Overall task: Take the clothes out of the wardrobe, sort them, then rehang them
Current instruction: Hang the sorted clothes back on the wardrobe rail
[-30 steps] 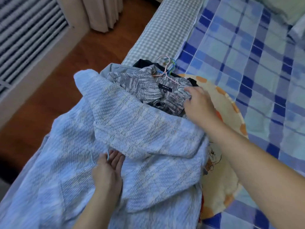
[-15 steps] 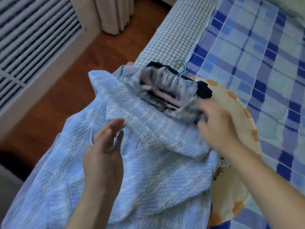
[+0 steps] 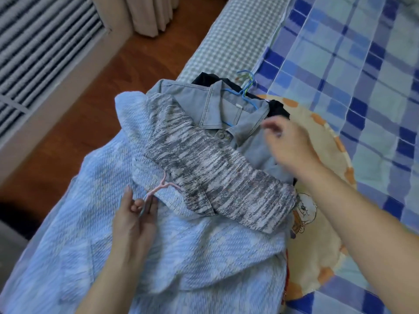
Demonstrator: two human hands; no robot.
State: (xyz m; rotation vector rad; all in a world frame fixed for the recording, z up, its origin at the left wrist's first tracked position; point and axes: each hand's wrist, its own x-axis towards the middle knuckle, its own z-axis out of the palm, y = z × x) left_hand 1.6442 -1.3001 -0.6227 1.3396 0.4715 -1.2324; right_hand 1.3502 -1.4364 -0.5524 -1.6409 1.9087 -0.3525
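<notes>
Left hand [image 3: 133, 219] fingers pinch the pink hanger [image 3: 162, 185] hook — right hand [image 3: 289, 143] hovers, fingers loose, holding nothing

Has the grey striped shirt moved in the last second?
Yes. The striped shirt has slid off the denim shirt toward the person, onto the blue jacket.

Single head-worn view, steeply downward, close over the bed [image 3: 362, 64]

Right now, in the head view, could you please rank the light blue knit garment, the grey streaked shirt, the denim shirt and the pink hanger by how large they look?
1. Light blue knit garment, though nearness to the camera enlarges it.
2. Grey streaked shirt.
3. Denim shirt, partly covered, so unsure against the streaked one.
4. Pink hanger, mostly hidden; left hand holds its hook.
</notes>
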